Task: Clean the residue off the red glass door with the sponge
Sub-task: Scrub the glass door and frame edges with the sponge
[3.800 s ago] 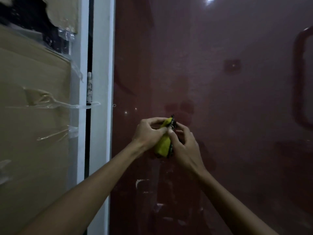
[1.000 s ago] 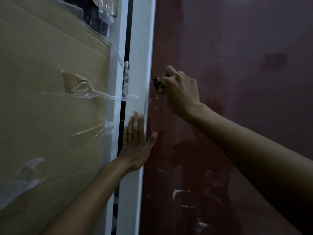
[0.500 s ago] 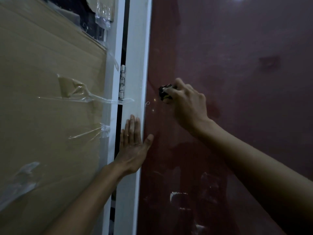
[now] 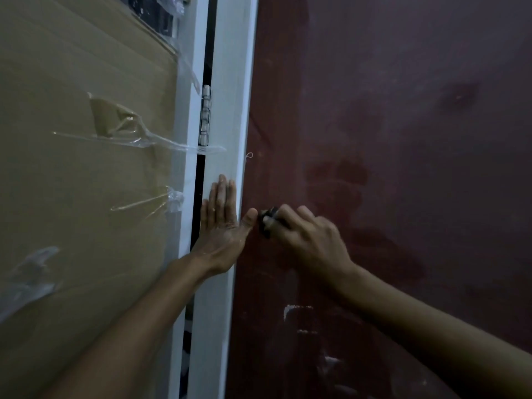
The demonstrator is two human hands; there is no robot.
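Right hand point(image 4: 311, 240) fingers gripping dark sponge point(image 4: 266, 223), pressed on red glass door point(image 4: 403, 168), frame centre. Left hand point(image 4: 221, 226) flat, fingers open, on white frame point(image 4: 230, 82); thumb just beside sponge. Hinge point(image 4: 205, 115) above. Taped cardboard point(image 4: 86, 168) left. White residue point(image 4: 296, 311) lower centre.

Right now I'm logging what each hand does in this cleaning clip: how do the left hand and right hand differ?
The left hand lies flat and open, fingers straight up along the white door frame; the right hand is curled shut around the dark sponge. The left hand holds nothing and rests mainly on the frame; the right hand presses the sponge to the red glass door. Both are bare and almost meet at the left thumb.
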